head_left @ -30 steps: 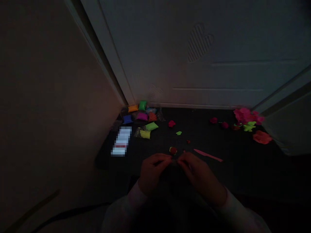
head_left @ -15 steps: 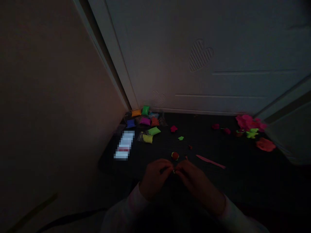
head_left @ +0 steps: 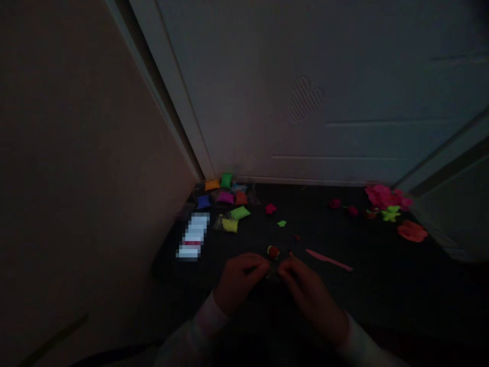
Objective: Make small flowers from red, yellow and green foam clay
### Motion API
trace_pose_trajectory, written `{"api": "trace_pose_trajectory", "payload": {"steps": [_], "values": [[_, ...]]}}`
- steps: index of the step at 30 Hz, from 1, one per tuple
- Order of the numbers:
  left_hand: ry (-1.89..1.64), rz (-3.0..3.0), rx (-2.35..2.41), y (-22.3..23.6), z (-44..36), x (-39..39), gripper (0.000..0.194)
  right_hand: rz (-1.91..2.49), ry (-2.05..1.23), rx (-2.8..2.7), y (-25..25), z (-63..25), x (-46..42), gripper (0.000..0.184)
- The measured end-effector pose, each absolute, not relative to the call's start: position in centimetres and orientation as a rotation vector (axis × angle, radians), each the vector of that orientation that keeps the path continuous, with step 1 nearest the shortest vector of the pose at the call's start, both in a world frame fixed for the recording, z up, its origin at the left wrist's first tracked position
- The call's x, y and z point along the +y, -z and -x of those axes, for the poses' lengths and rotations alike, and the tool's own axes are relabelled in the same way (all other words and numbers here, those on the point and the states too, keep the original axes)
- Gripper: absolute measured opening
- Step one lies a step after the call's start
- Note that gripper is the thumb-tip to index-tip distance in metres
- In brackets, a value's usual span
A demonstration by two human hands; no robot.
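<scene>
My left hand (head_left: 241, 279) and my right hand (head_left: 305, 289) meet at the table's near edge, thumbs and fingers of both pinched closed. A narrow gap lies between the fingertips, where something faint and filmy shows; the dark hides what it is. Just beyond the fingertips sits a small round red piece with a pale yellow-green rim (head_left: 273, 252). Beside it lies a tiny reddish bit (head_left: 290, 253), and a second red bit (head_left: 297, 237) is farther back. A pink plastic modelling knife (head_left: 329, 260) rests to the right of my right hand.
Colourful clay packets, among them a yellow packet (head_left: 229, 225) and a blue packet (head_left: 204, 202), crowd the back left beside a bright, blurred phone-like screen (head_left: 194, 236). Pink flower shapes (head_left: 385, 198) and a coral flower (head_left: 412, 231) lie right. A white panelled door (head_left: 244, 102) stands behind the table.
My fingertips have moved slightly apart, and the small pale bit between them no longer shows. The view has tilted a little, shifting the table things slightly down and left.
</scene>
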State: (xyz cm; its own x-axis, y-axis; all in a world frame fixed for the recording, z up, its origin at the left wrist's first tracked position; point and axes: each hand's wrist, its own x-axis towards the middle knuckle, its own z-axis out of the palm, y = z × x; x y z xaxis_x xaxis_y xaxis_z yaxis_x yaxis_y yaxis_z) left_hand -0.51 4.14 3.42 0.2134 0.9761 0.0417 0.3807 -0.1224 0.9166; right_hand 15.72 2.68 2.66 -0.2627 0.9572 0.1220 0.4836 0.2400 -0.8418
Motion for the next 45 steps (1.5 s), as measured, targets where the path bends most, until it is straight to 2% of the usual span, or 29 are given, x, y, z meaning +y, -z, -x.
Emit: {"api": "trace_pose_trajectory", "payload": {"steps": [3, 5, 8, 11, 16, 21, 25, 28, 33, 36, 38, 42, 45], "values": [[-0.961, -1.708, 1.379, -3.6, 0.8, 4.6, 0.015, 1.374, -0.97, -1.769, -2.7, -16.0, 2.8, 0.016], [-1.085, -1.699, 1.63, -3.9, 2.2, 6.0, 0.018, 1.413, -0.948, -1.676, -2.3, -16.9, 2.9, 0.018], [-1.255, -1.61, 1.947, -4.4, 5.9, 10.2, 0.031, 1.531, -0.844, -1.51, -0.8, -19.0, 3.0, 0.024], [-1.274, -1.618, 2.176, -4.5, 9.9, 15.5, 0.035, 1.661, -0.822, -1.411, 1.5, -21.3, 2.7, 0.031], [-0.901, -1.985, 2.179, -3.5, 12.3, 21.6, 0.026, 1.727, -0.772, -1.4, 3.8, -22.8, 1.7, 0.03], [-0.383, -2.352, 2.011, -2.6, 12.6, 22.6, 0.026, 1.683, -0.706, -1.488, 3.6, -22.3, 1.6, 0.027], [-0.202, -2.416, 2.132, -2.3, 13.3, 22.9, 0.028, 1.668, -0.687, -1.521, 3.8, -22.2, 1.7, 0.026], [-0.123, -2.395, 2.204, -1.8, 13.4, 23.5, 0.034, 1.692, -0.699, -1.523, 4.0, -22.2, 1.7, 0.027], [-0.043, -2.408, 2.153, -1.5, 13.2, 23.6, 0.061, 1.68, -0.695, -1.543, 3.2, -21.9, 1.7, 0.025], [-0.037, -2.469, 2.101, -2.2, 12.9, 22.8, 0.067, 1.672, -0.686, -1.542, 2.7, -21.7, 1.7, 0.025], [-0.016, -2.532, 2.012, -2.7, 12.4, 22.4, 0.065, 1.684, -0.682, -1.532, 2.6, -21.7, 1.8, 0.025], [0.071, -2.586, 1.834, -3.0, 11.2, 23.0, 0.037, 1.673, -0.677, -1.524, 2.8, -21.7, 1.8, 0.025], [0.071, -2.552, 1.855, -2.6, 10.5, 24.1, 0.029, 1.664, -0.673, -1.521, 3.1, -21.6, 1.8, 0.024]]}}
